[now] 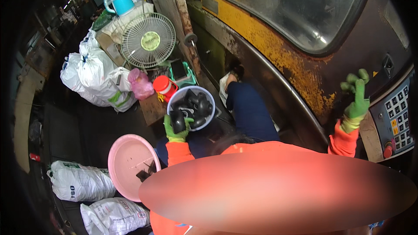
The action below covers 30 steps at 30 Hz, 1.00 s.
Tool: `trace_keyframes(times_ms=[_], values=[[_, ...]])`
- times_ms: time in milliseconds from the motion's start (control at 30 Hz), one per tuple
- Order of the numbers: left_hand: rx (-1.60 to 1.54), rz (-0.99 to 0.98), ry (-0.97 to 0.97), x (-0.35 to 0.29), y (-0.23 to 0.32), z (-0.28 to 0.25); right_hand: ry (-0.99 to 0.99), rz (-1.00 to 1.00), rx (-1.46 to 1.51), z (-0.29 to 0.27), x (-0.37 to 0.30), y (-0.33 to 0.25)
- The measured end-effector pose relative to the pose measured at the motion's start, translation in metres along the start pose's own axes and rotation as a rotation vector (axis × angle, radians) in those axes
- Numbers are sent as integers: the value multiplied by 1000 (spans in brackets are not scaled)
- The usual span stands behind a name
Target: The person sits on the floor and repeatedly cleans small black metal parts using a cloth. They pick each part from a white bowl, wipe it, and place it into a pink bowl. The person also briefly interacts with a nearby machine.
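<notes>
Left to right: pink basin (pixel 126 161) sat low on the left with a few dark scraps in it, white sacks (pixel 78 182) beside and below it. Left hand (pixel 176 128), green glove, had its fingers clenched around a black pipe elbow (pixel 178 121), held just at the near rim of the white bucket (pixel 212 104), which was full of the same black fittings. Judgement: best to keep that grip around the body of the elbow, not its lip, and lift it clear of the rim before swinging it, since the red cup (pixel 164 86) and pink bag (pixel 141 83) stood close on the small counter (pixel 152 109). The left forearm came up from the lower edge, orange sleeve, elbow bent, wrist about level over the bucket. A table fan (pixel 148 40) stood behind. Right hand (pixel 357 95), also green-gloved, was raised high against the rusty yellow machine (pixel 278 48), fingers spread and released, grasping nothing, just left of the keypad panel (pixel 398 119). That forearm rose steeply, wrist cocked back. Whether the fingertips touched the machine face, I couldn't tell.
</notes>
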<state>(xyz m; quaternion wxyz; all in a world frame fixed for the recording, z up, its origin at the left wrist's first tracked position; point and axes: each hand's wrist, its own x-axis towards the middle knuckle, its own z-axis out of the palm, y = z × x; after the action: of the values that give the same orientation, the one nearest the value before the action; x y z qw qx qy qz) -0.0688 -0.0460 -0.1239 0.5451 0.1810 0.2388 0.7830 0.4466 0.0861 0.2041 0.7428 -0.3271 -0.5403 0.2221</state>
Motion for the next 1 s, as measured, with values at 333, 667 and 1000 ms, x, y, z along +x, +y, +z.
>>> trace_keyframes(times_ms=[333, 667, 1000], values=[[22, -334, 169, 17, -18, -7, -45, 172, 124, 96, 21, 38], [-191, -363, 125, 4, -36, -58, -512, 391, 175, 249, 76, 127], [-48, -194, 343, -19, -24, -70, -975, 73, -237, 263, 188, 119]])
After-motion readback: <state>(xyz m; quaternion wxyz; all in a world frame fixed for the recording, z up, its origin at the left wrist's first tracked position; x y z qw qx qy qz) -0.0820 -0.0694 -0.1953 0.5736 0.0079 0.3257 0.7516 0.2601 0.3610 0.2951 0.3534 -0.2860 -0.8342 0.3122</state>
